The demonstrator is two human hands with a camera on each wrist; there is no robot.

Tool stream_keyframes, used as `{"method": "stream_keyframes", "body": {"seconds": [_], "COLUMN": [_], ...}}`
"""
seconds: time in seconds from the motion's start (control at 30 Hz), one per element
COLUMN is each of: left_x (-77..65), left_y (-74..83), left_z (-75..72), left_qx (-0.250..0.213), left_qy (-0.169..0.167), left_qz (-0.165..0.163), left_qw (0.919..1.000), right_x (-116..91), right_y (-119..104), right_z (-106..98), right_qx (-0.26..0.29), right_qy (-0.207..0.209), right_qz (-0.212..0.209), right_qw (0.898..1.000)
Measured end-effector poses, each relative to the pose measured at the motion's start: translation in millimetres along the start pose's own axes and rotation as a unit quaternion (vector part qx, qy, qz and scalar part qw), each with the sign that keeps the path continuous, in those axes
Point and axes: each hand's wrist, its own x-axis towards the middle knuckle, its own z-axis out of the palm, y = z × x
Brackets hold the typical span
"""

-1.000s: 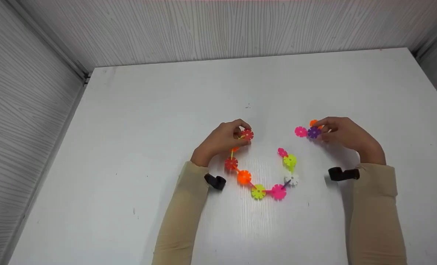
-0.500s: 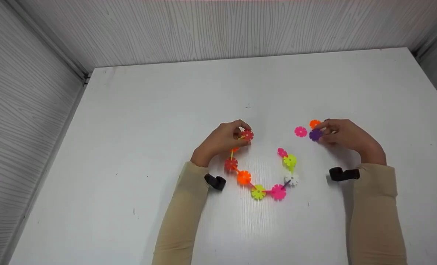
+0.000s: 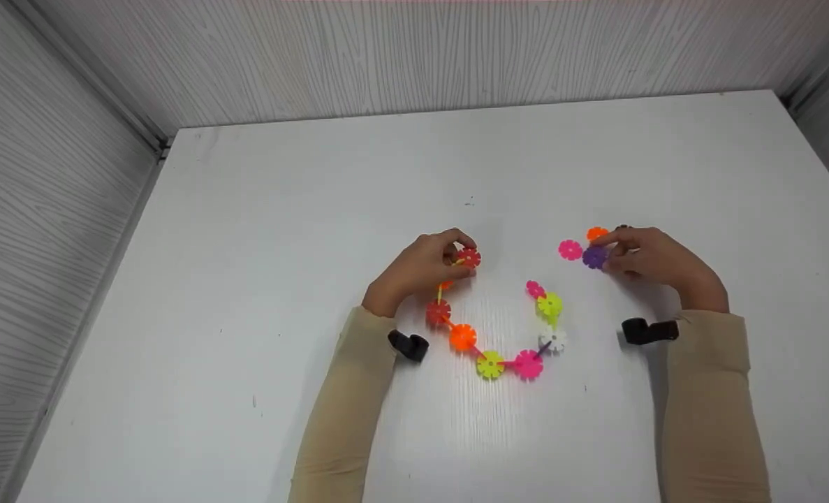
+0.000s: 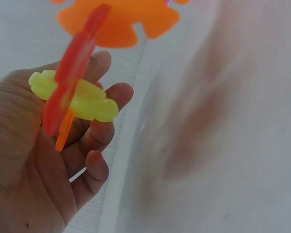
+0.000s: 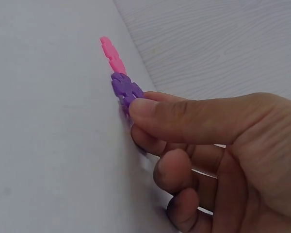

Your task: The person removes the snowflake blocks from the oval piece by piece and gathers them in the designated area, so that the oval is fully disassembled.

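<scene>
My left hand (image 3: 417,269) pinches a red notched flower disc (image 3: 470,258) at the upper left end of a chain of linked plastic discs. In the left wrist view a yellow disc (image 4: 94,103) and a red disc (image 4: 70,77) of that chain cross in front of the palm. Thumb and finger of my right hand (image 3: 658,258) pinch a purple disc (image 3: 595,258) low over the table. A loose pink disc (image 3: 570,250) lies just left of it, and an orange disc (image 3: 597,233) lies just behind.
The chain bends in a U on the white table (image 3: 302,195), through a lime yellow disc (image 3: 490,365) and a white disc (image 3: 555,341), to a small pink disc (image 3: 535,288). A wood-grain panel (image 3: 456,56) stands behind. Each wrist wears a black camera mount.
The purple disc shifted slightly right and towards me, apart from the pink disc, then back a little left. More of the orange disc shows. My left hand and the chain stay nearly still.
</scene>
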Motion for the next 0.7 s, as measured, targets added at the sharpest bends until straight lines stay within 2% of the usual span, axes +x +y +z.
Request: {"method": "stream_keyframes", "body": {"seconds": [0.2,0.4,0.6,0.7], "left_x": [-0.8,-2.2,-1.5,-0.8], "left_y": [0.9,4.2,3.7,2.5], "left_z": [-0.5,-1.2,-0.6,0.1], "left_qx": [-0.001,0.003,0.012,0.017], "left_qy": [-0.003,-0.021,-0.028,-0.026], "left_qz": [-0.003,-0.003,-0.001,-0.002], "left_qw": [1.0000,0.9998,0.9995,0.9995], "right_x": [1,2,3,3], "right_y": [0,-2,-21,-34], "right_z": [0,2,6,9], "right_qx": [0.003,0.021,0.034,0.025], "right_qy": [0.005,0.022,0.060,0.072], "right_qz": [0.002,0.006,-0.020,-0.042], "right_qw": [1.000,1.000,0.997,0.996]}}
